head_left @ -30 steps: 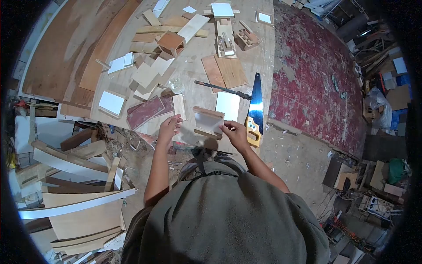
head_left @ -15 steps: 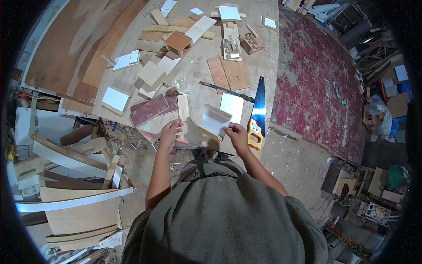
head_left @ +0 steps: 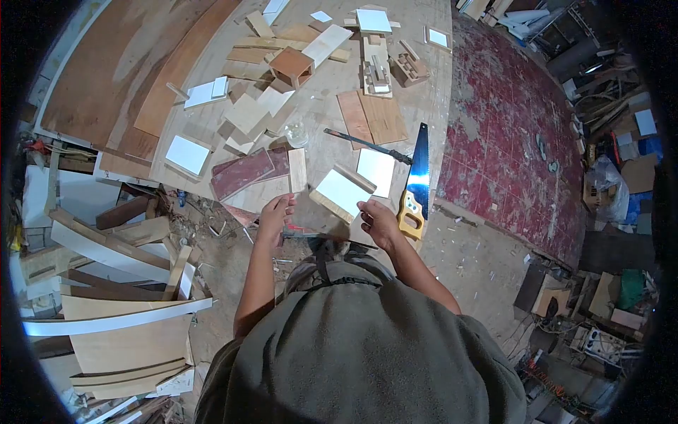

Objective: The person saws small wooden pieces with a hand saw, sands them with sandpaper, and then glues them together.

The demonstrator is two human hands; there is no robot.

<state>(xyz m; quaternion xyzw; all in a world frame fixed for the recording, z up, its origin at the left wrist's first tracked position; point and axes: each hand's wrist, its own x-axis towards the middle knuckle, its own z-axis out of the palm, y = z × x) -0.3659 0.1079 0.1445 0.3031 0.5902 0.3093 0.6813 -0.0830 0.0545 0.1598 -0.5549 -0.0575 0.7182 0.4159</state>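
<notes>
A small white-faced wooden piece with a raised wooden strip along its far edge is in front of me. At its right edge, my right hand has curled fingers, with the fingertips overlapping the edge in a pinch. My left hand is left of the piece and apart from it, fingers loosely spread and holding nothing. Just beyond the left fingers lies a pale wooden block. Behind the held piece are a flat white panel and a dark file-like bar. A yellow-handled handsaw lies to the right.
Reddish-brown boards lie left on the workbench. A clear glass jar stands near stacked offcuts. Farther back are an open wooden box and wooden planes. Timber pieces crowd the floor at left.
The white-faced piece has tipped from a raised, tilted pose to a flatter one, showing more of its white face. My right hand has moved only slightly; the left stays nearly in place.
</notes>
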